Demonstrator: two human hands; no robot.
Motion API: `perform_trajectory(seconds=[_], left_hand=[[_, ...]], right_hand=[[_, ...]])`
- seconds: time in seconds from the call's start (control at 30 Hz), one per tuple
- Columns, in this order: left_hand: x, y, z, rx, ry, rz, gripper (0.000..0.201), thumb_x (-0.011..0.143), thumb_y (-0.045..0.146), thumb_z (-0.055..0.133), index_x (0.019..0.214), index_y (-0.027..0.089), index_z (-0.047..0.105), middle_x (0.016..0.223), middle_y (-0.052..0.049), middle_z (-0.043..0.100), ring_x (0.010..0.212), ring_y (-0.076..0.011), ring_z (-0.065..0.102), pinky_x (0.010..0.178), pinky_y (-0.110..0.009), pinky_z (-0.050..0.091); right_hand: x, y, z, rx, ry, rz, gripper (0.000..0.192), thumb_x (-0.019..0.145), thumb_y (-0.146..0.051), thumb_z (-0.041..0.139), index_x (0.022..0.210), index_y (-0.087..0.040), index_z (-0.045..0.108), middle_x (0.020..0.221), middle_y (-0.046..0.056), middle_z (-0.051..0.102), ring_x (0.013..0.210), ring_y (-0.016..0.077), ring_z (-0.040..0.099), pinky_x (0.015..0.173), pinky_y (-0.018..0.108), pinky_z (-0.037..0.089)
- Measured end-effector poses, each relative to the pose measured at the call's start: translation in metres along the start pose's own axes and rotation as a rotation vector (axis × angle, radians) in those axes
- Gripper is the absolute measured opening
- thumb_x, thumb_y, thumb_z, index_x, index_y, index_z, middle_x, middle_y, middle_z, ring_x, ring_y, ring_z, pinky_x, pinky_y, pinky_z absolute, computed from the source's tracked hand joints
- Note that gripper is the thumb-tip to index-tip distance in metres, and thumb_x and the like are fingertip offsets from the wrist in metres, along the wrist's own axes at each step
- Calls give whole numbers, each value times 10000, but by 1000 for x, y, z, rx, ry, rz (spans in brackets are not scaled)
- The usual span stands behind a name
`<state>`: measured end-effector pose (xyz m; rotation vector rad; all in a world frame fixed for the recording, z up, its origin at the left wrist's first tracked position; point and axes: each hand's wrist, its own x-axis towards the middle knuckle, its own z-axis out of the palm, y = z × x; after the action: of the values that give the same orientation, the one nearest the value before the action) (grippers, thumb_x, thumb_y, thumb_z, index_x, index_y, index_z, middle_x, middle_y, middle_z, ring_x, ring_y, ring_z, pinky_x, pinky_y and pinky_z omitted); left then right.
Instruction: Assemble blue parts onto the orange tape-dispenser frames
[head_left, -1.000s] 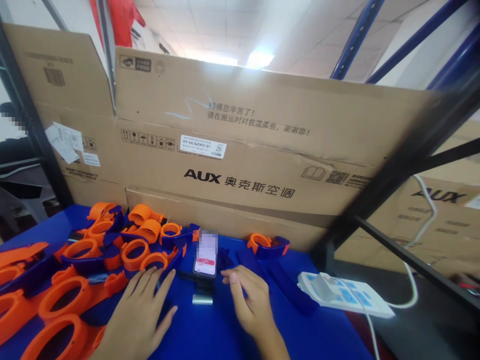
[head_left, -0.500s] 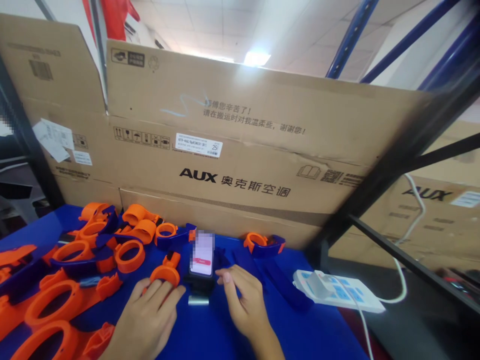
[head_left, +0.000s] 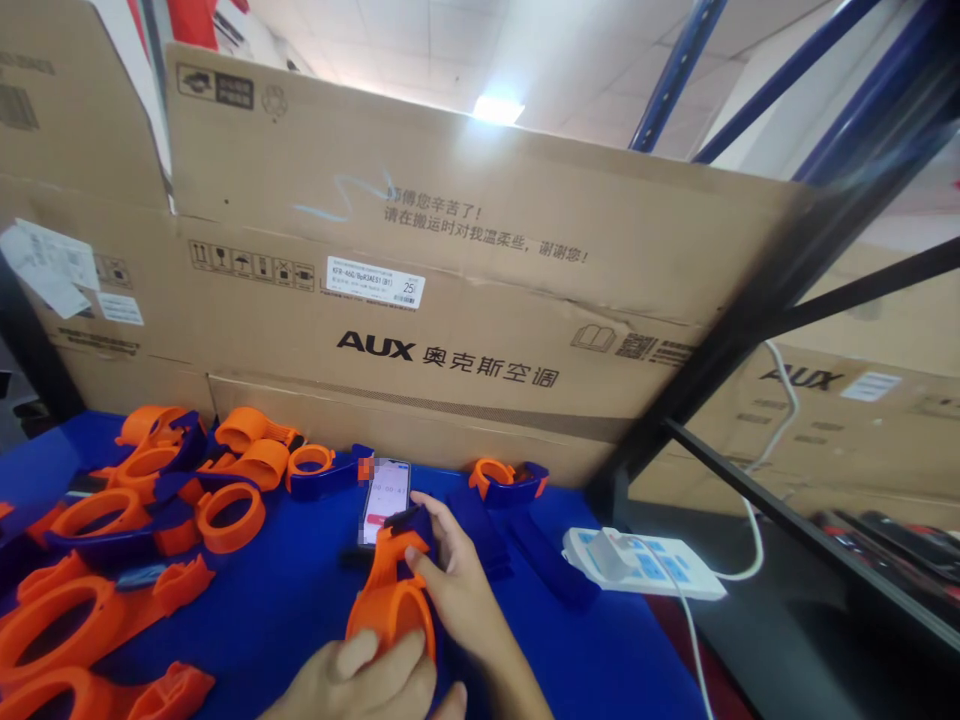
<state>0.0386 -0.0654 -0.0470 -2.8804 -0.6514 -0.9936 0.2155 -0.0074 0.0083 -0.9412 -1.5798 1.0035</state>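
My left hand (head_left: 367,680) grips the lower ring end of an orange plastic part (head_left: 394,600), low in the middle of the view. My right hand (head_left: 454,590) holds the same part from the right, thumb on its side, fingers near a dark blue piece (head_left: 416,520) at its upper end. A phone (head_left: 385,490) with a lit screen stands just behind the part on the blue table (head_left: 300,600).
Several orange rings and blue pieces (head_left: 150,500) lie heaped at the left. An orange-and-blue assembly (head_left: 506,482) sits by the large cardboard box (head_left: 450,300). A white power strip (head_left: 641,562) with cable lies at the right, next to black shelf struts (head_left: 750,310).
My left hand picked an orange part from the heap and brought it to the middle. My right hand closed on it too. The view shifted left and down.
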Motion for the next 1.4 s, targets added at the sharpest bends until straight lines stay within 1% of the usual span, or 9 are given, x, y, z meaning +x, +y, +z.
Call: perform_trajectory(seconds=[0.1, 0.2, 0.27, 0.53, 0.7, 0.83, 1.1, 1.2, 1.4], left_hand=[[1, -6, 10, -171, 214, -87, 483, 975, 309, 591, 1424, 481, 559, 1253, -64, 709, 1229, -313, 642, 1031, -475, 515], [8, -16, 11, -416, 406, -302, 664, 943, 645, 488, 1536, 351, 430, 1497, -153, 444, 1413, -415, 424, 1112, -582, 421], [11, -27, 9, -592, 469, -448, 709, 943, 684, 426, 1548, 317, 378, 1570, -150, 306, 1455, -433, 330, 1133, -594, 380], [5, -68, 7, -892, 462, -534, 636, 932, 568, 571, 1493, 286, 468, 1558, -127, 386, 1443, -424, 342, 1172, -556, 306], [18, -65, 1, -1204, 477, -696, 663, 950, 452, 617, 1554, 348, 366, 1616, -88, 410, 1480, -380, 363, 1206, -544, 308], [24, -57, -5, -1375, 492, -852, 602, 910, 407, 694, 1473, 316, 504, 1565, -90, 507, 1470, -365, 410, 1214, -504, 336], [25, -53, -13, -1289, 470, -1032, 453, 856, 397, 757, 1269, 243, 653, 1298, -105, 694, 1294, -356, 592, 1127, -493, 444], [22, -60, -12, -1155, 467, -1041, 398, 859, 403, 743, 1212, 233, 676, 1235, -90, 714, 1224, -330, 631, 1102, -461, 455], [16, -68, -10, -989, 418, -1027, 379, 855, 415, 743, 1176, 229, 665, 1154, -78, 720, 1134, -308, 653, 1043, -450, 482]], right_hand=[[4, -2, -4, 61, 85, -19, 505, 902, -149, 576, 1397, -241, 539, 1298, 97, 699, 1217, 251, 671, 1078, 462, 520], [6, -7, -7, 111, 110, -16, 387, 917, -212, 609, 1303, -222, 616, 1259, 107, 721, 1173, 275, 693, 1057, 485, 529], [5, -11, -7, 151, 82, 16, 321, 928, -272, 645, 1241, -210, 667, 1211, 112, 742, 1112, 286, 716, 1023, 484, 546], [4, -13, 3, 203, 22, 102, 292, 924, -355, 720, 1190, -235, 726, 1158, 93, 765, 1096, 284, 716, 983, 429, 548], [3, -7, 8, 107, 19, 90, 295, 940, -344, 701, 1214, -238, 725, 1145, 92, 764, 1135, 288, 696, 958, 408, 559], [-2, -8, 14, -78, 25, 67, 291, 960, -314, 656, 1229, -227, 720, 1024, 65, 773, 938, 230, 721, 855, 341, 582], [-7, -26, 18, -416, -85, 31, 259, 960, -231, 603, 1186, -243, 728, 846, 2, 731, 647, 124, 601, 611, 211, 492], [-9, -27, 17, -427, -72, 23, 262, 953, -252, 622, 1198, -239, 713, 734, -21, 700, 591, 119, 606, 570, 198, 477], [-13, -24, 16, -523, -108, -1, 209, 976, -229, 568, 1133, -238, 706, 719, -15, 715, 557, 125, 630, 549, 194, 444]])
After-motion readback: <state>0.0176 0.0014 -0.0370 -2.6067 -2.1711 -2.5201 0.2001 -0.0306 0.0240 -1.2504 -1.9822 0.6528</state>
